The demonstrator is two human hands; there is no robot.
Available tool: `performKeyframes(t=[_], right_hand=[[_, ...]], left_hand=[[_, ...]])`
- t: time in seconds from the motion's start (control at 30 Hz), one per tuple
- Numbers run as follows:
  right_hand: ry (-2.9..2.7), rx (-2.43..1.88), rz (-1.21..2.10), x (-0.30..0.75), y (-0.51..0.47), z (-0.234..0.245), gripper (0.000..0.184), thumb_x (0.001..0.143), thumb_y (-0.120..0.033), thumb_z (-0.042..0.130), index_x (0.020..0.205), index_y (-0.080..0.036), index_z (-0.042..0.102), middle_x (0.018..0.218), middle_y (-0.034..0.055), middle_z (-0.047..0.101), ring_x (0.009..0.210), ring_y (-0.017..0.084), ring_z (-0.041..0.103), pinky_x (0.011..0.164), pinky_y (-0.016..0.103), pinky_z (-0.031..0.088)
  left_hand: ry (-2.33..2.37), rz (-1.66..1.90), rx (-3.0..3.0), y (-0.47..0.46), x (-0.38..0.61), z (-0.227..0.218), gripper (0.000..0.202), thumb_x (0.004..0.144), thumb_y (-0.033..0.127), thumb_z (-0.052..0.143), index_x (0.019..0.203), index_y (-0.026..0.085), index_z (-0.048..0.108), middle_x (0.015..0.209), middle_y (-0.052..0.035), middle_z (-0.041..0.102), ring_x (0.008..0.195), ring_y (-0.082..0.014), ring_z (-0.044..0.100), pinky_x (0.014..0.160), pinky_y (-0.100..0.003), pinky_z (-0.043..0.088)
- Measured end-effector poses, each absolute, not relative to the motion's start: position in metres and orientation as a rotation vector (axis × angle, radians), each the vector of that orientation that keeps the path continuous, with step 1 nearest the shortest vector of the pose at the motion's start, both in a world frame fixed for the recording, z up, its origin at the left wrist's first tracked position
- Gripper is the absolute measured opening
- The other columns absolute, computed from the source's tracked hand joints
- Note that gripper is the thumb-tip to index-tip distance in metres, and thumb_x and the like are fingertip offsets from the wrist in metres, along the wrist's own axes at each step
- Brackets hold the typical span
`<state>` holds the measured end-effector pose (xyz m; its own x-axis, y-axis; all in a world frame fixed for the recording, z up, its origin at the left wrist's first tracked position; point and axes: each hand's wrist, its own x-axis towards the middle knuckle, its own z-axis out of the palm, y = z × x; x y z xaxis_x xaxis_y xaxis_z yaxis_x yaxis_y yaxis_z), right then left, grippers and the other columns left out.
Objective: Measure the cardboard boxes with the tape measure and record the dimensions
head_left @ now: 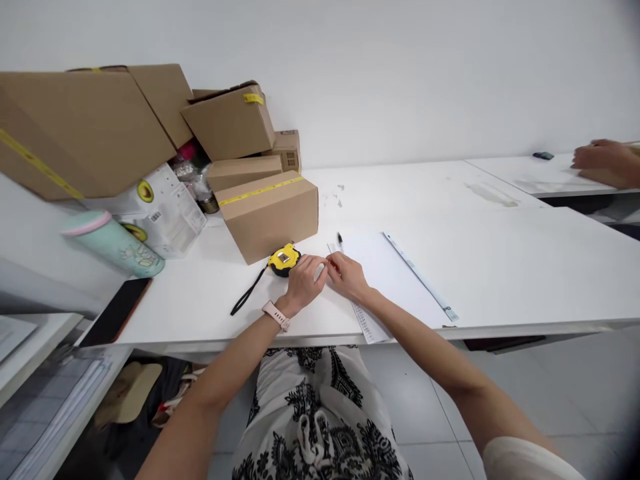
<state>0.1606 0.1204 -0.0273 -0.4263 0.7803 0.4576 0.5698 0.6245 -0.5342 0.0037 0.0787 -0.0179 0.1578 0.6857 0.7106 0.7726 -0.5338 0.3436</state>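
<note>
On the worktop (510, 267), the yellow tape measure (283, 259) lies just left of the nearer left hand (304, 280), its strap (249, 291) slanting near-left; that hand and the right hand (349, 277) meet, fingers curled, their grip unclear.

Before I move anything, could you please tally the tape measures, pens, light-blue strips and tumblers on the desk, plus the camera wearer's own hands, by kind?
Tape measure: 1
Pen: 1
Light-blue strip: 1
Tumbler: 1
Wearer's left hand and right hand: 2
Total: 6
</note>
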Motion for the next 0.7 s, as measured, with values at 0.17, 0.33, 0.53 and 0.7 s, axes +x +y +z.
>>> performKeyframes(t=[0.17,0.33,0.53,0.7], right_hand=[[-2.206,-1.119,0.379,0.156,0.13,-0.044,0.014,0.093,-0.021,0.042,0.084,-0.021,0.053,0.075,0.0031,0.065,0.065,0.017,0.057,0.058,0.027,0.034],[-2.142,-1.095,0.441,0.159,0.132,-0.049,0.017,0.093,-0.022,0.041,0.08,-0.023,0.051,0.067,0.0005,0.063,0.055,0.015,0.054,0.056,0.026,0.035],[-2.112,-1.089,0.569,0.159,0.136,-0.047,0.017,0.09,-0.018,0.043,0.088,-0.023,0.059,0.066,-0.0009,0.066,0.055,0.015,0.058,0.056,0.025,0.041],[-2.125,-1.113,0.581,0.161,0.14,-0.046,0.018,0.09,-0.017,0.044,0.09,-0.022,0.062,0.067,-0.0008,0.067,0.056,0.015,0.06,0.056,0.025,0.043]], left_hand=[[-1.466,-1.41,-2.289,0.099,0.003,-0.029,0.013,0.092,0.017,0.053,0.091,0.02,0.066,0.086,-0.0049,0.074,0.082,-0.0213,0.069,0.075,-0.034,0.055],[-1.443,-1.551,-2.283,0.102,0.006,-0.032,0.014,0.095,0.016,0.051,0.094,0.018,0.065,0.085,-0.0054,0.074,0.079,-0.0191,0.07,0.072,-0.032,0.057],[-1.395,-1.606,-2.371,0.097,0.006,-0.028,0.016,0.094,0.014,0.051,0.098,0.019,0.065,0.085,-0.0061,0.075,0.079,-0.0204,0.07,0.071,-0.032,0.057],[-1.415,-1.653,-2.385,0.097,0.007,-0.028,0.016,0.094,0.012,0.052,0.098,0.019,0.065,0.085,-0.006,0.075,0.077,-0.0209,0.07,0.069,-0.033,0.056]])
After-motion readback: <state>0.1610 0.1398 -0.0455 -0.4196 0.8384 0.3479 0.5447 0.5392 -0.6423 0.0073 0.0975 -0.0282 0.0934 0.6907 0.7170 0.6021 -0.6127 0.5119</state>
